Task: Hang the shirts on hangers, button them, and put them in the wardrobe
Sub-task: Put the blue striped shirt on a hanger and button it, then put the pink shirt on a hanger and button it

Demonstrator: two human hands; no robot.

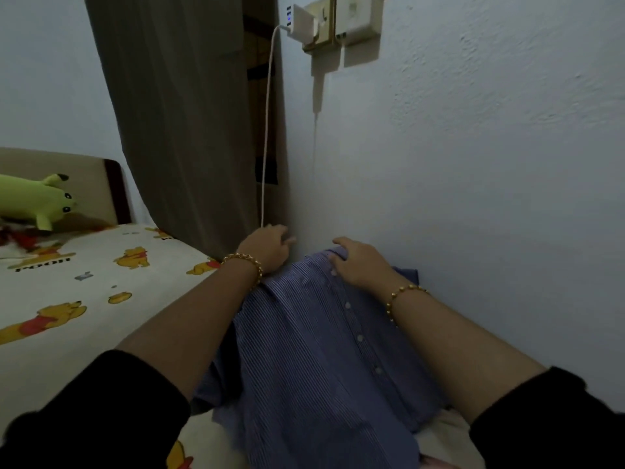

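Wall [473, 164]: pale, rough-plastered, rising behind and to the right of the shirt.
Bed [84, 299]: left of the shirt and under it; a cream sheet printed with yellow cartoon bears in red tops.
Curtain [176, 113]: dull brown cloth hanging in long folds, up and left of the shirt, its hem reaching the mattress.
Shirt [321, 350]: blue with fine white stripes, lying on the bed's right edge against the wall, front up, a row of small pale buttons [360, 337] running down the placket; the cloth is rumpled into soft ridges.
Headboard [101, 184]: beige padded panel with a dark edge, far left of the shirt.
Plush toy [37, 201]: yellow-green, long-bodied, black-tipped ear, lying well left of the shirt.
Socket block [324, 25]: boxy, on the wall high above the shirt, with a white charger plugged in.
Cable [267, 130]: thin, white, dropping from the charger toward the shirt's top.
Left hand [267, 247]: at the shirt's upper left corner, fingers curled; what they hold cannot be told.
Right hand [358, 262]: palm down on the shirt's top end, fingers loosely bent, pressing the cloth.
Bracelets [245, 262]: gold beads, one on each wrist.
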